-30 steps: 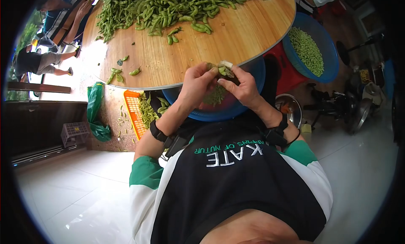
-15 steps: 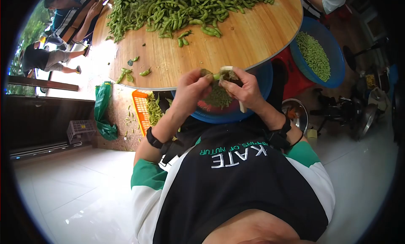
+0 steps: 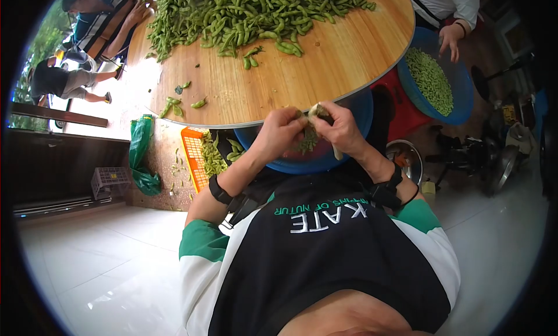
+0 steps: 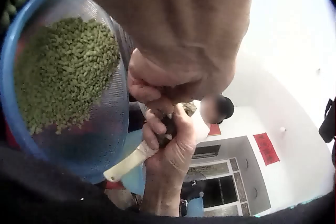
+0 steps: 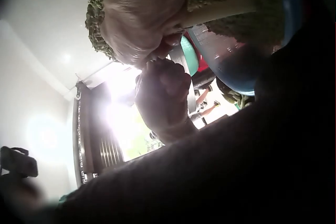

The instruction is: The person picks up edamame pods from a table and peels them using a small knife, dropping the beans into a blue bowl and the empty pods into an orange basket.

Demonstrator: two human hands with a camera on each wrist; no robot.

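My left hand point(image 3: 279, 131) and right hand point(image 3: 342, 130) meet at the fingertips over a blue mesh basin point(image 4: 7, 71), close to the table's near edge. Shelled green beans point(image 4: 68, 69) lie in that basin. The left fingers are curled and pinch a green bean pod, mostly hidden by the fingers now. My right hand grips a tool with a cream-coloured handle point(image 4: 126, 163), which has a small hole at its end; the tool's other end is covered by the hand. The handle also shows below the hand in the right wrist view.
A large heap of green bean pods point(image 3: 244, 19) covers the far part of the round wooden table point(image 3: 343, 60). At right stands another blue basin point(image 3: 467, 97) of shelled beans, a person's hand point(image 3: 450, 40) above it. An orange basket point(image 3: 193, 156) with pods sits at left.
My hands came slightly apart half a second ago, showing a green pod, and are now together again and slightly lower. Another person's hand has appeared over the right basin.
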